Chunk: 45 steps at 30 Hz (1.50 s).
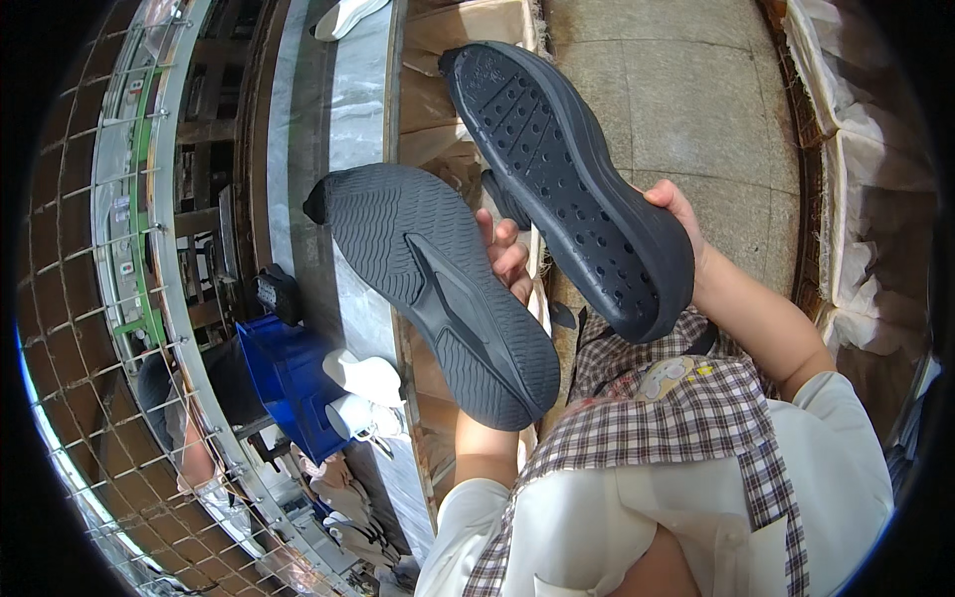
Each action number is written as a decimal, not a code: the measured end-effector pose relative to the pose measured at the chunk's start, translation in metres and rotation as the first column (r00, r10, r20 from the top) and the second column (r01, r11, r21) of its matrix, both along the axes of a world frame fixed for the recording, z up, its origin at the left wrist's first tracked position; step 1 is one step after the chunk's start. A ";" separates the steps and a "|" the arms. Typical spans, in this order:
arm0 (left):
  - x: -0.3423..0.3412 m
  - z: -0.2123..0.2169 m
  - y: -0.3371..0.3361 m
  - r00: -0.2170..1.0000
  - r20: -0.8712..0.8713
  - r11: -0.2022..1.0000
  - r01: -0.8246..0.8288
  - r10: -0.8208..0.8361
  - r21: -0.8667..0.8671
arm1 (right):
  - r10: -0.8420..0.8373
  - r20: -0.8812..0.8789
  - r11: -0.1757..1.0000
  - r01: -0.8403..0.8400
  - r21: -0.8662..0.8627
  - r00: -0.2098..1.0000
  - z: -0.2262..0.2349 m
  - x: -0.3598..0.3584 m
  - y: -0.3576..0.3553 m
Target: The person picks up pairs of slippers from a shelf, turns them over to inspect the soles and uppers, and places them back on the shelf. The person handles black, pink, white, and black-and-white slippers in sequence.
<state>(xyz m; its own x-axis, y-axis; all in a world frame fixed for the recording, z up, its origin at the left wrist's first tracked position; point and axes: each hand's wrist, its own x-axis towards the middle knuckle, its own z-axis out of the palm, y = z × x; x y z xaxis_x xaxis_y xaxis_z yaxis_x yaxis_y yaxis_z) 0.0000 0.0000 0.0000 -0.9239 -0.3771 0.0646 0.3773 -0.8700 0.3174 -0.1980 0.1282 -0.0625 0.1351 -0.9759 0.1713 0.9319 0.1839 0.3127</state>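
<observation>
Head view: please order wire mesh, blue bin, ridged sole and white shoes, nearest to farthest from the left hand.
1. Ridged sole, held in the left hand.
2. White shoes, to the lower left.
3. Blue bin, just beyond the shoes.
4. Wire mesh, far left.

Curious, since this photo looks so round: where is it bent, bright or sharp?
Head view: the pale rail at left bows, and black fills the corners; head view: the white shoes look very bright; head view: the ridged sole and perforated sole look crisp.
</observation>
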 end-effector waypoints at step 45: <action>0.024 -0.104 -0.001 0.449 0.727 0.837 -0.100 0.520 -0.537 | 0.255 -0.912 0.959 0.039 0.282 0.320 -0.126 0.040 -0.027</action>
